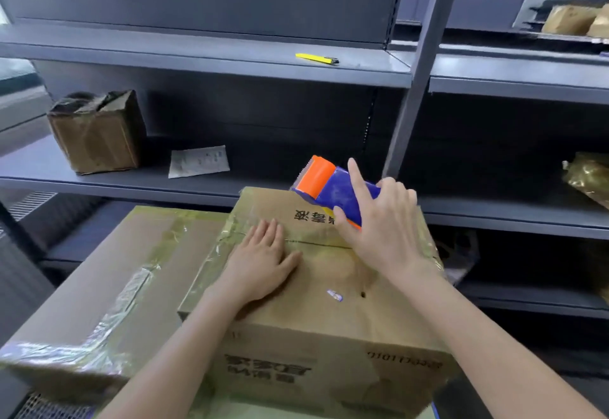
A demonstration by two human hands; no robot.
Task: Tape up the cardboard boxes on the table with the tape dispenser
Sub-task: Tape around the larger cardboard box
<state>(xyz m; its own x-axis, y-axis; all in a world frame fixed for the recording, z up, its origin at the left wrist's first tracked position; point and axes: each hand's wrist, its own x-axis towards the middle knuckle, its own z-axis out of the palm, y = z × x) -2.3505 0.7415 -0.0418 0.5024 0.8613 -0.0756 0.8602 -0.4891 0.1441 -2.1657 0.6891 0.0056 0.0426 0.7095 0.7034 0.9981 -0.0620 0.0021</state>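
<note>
The printed cardboard box (329,329) sits nearest. The left hand (260,263) lies flat on its top by the seam. The right hand (379,224) grasps the blue-and-orange tape dispenser (329,187) above the box's far edge.

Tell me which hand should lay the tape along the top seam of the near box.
Right. The right hand holds the tape dispenser above the far part of the near box, close to its top seam; the left hand lies flat on that box, steadying it.
</note>
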